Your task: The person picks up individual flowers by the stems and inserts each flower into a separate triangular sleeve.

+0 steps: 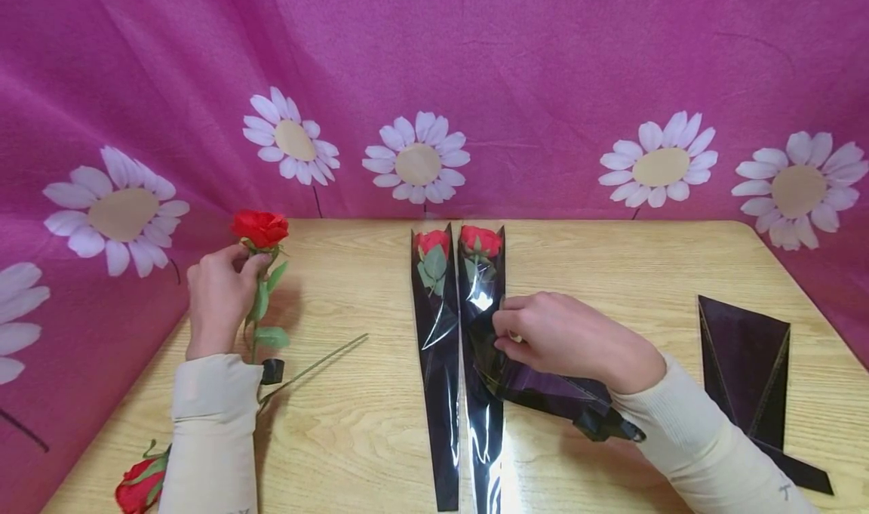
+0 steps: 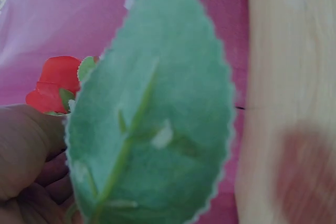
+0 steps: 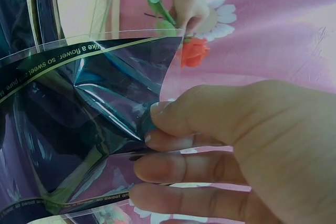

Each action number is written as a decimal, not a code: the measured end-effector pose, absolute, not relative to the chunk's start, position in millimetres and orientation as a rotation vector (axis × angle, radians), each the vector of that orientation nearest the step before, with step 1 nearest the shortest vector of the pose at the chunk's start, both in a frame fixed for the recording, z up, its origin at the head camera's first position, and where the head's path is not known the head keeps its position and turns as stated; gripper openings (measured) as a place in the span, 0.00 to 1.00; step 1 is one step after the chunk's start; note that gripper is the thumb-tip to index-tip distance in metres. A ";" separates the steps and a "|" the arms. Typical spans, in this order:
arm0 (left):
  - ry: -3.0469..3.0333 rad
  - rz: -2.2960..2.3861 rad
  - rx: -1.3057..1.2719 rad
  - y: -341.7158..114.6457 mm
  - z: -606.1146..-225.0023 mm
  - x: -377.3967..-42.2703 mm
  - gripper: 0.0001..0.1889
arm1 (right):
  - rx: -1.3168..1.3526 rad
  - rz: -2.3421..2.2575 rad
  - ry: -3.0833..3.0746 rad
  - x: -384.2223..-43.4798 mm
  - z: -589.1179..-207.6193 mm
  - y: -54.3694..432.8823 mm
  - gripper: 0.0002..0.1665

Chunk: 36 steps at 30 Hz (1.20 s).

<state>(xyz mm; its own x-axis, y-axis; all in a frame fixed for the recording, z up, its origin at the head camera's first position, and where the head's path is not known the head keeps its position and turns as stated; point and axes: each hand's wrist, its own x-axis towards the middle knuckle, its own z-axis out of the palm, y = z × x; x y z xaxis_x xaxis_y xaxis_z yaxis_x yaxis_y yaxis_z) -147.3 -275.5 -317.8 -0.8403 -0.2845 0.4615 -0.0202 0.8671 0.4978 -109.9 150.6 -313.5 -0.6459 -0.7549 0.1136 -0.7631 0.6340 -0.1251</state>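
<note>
At the left of the head view my left hand (image 1: 220, 295) pinches an artificial red rose (image 1: 261, 229) just under its bloom. The rose stands upright, and one of its green leaves (image 2: 152, 119) fills much of the left wrist view. My right hand (image 1: 570, 340) pinches the edge of a black flower sleeve (image 1: 550, 392) with a clear film front. In the right wrist view, gold-edged lettering runs along this sleeve (image 3: 52, 140), with thumb and forefinger at its open end. It overlaps the right one of two wrapped roses (image 1: 483, 431); the left wrapped rose (image 1: 437, 370) lies alongside.
Another black sleeve (image 1: 743, 367) lies at the table's right. A second loose red rose (image 1: 141, 485) shows at the lower left, partly behind my left sleeve. A thin green stem (image 1: 319, 362) lies near a small black piece (image 1: 272, 371). A pink daisy-print cloth (image 1: 536, 69) hangs behind the wooden table (image 1: 353, 438).
</note>
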 end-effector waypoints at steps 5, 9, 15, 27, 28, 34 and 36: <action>-2.417 -0.660 0.203 -263.4 -307.5 -144.0 0.13 | 1.304 0.243 -2.779 -110.2 -313.9 150.7 0.10; -2.353 -0.651 0.175 -254.5 -301.1 -140.4 0.13 | 1.304 0.236 -2.774 -110.3 -314.1 150.8 0.10; -2.255 -0.678 0.104 -244.2 -293.1 -134.8 0.12 | 1.305 0.243 -2.777 -110.4 -314.0 150.8 0.10; -2.057 -0.771 -0.025 -229.7 -279.6 -123.7 0.09 | 1.293 0.246 -2.789 -110.3 -314.0 150.9 0.09; -2.037 -0.790 -0.024 -227.9 -278.4 -122.3 0.09 | 1.293 0.246 -2.787 -110.3 -314.0 150.8 0.10; -1.918 -0.927 -0.031 -219.1 -273.4 -115.6 0.08 | 1.294 0.255 -2.789 -110.5 -313.5 150.9 0.10; -1.877 -0.970 -0.044 -217.1 -272.7 -114.5 0.08 | 1.290 0.258 -2.796 -110.5 -313.2 150.9 0.10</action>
